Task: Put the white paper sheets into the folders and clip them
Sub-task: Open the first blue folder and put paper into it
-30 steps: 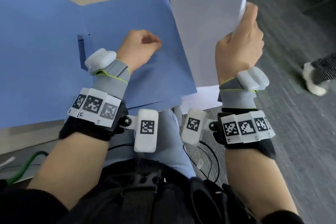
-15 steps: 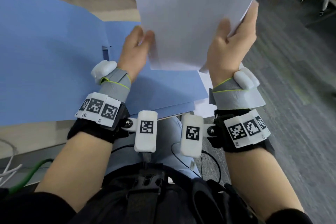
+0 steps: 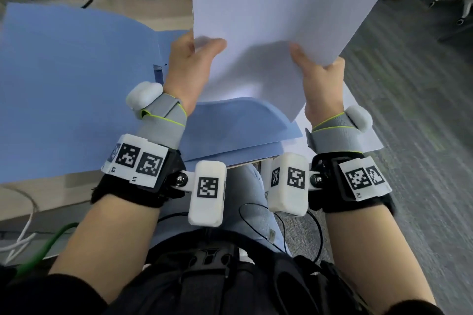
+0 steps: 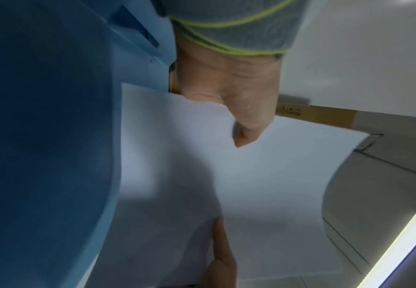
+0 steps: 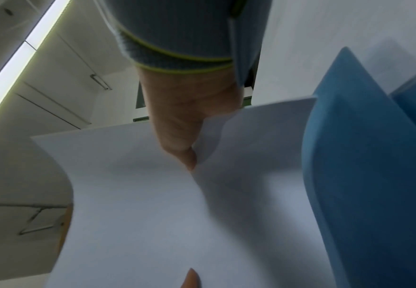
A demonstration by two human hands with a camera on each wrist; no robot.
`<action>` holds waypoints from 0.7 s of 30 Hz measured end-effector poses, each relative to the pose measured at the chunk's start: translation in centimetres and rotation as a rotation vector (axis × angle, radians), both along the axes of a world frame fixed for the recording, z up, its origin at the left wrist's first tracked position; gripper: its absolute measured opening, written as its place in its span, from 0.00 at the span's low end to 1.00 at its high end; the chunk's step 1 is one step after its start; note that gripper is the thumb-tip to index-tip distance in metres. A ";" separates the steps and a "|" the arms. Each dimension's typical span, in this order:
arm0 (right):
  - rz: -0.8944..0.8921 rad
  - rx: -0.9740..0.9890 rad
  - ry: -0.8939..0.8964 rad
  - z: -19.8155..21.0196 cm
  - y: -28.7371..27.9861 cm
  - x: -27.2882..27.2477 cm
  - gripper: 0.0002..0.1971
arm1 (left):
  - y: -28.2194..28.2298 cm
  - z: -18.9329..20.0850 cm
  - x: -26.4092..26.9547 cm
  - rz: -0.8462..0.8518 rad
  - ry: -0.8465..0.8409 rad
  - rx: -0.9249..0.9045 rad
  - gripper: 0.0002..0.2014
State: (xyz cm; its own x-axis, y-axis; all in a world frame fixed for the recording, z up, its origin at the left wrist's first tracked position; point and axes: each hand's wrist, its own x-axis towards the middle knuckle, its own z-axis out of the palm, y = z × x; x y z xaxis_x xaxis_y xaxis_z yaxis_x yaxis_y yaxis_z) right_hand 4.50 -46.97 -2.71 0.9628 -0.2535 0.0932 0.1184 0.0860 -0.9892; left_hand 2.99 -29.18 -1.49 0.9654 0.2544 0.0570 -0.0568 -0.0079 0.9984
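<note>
We hold a stack of white paper sheets (image 3: pixel 276 7) up in front of us with both hands, lifted clear of the desk. Our left hand (image 3: pixel 190 66) grips the lower left edge, thumb curled over the near face of the paper; in the left wrist view that thumb (image 4: pixel 247 124) presses onto the sheet. Our right hand (image 3: pixel 321 84) grips the lower right edge the same way, its thumb (image 5: pixel 184 148) laid across the paper and the fingers hidden behind it. The sheets bow slightly between the two grips. Below and to the left, an open blue folder (image 3: pixel 76 89) lies spread on the pale desk (image 3: pixel 51 194), with a small clip fitting (image 3: pixel 158 73) near its spine, just beside our left wrist. The folder's right flap curves up under the paper without clearly touching it. More white paper (image 3: pixel 368 135) lies under our right wrist at the desk edge. Grey carpet (image 3: pixel 422 161) is to the right
</note>
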 end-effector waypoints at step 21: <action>0.086 -0.172 0.124 -0.6 0.9 1.3 0.06 | 6.2 -0.8 0.3 0.311 0.213 0.137 0.16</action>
State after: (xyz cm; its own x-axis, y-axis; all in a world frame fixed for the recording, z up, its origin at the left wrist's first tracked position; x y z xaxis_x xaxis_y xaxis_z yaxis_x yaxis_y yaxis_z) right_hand 5.84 -46.09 -3.26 0.9870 -0.1604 0.0080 -0.0050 -0.0804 -0.9967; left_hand 3.34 -22.97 -2.31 0.8373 0.5405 -0.0828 0.1779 -0.1260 0.9760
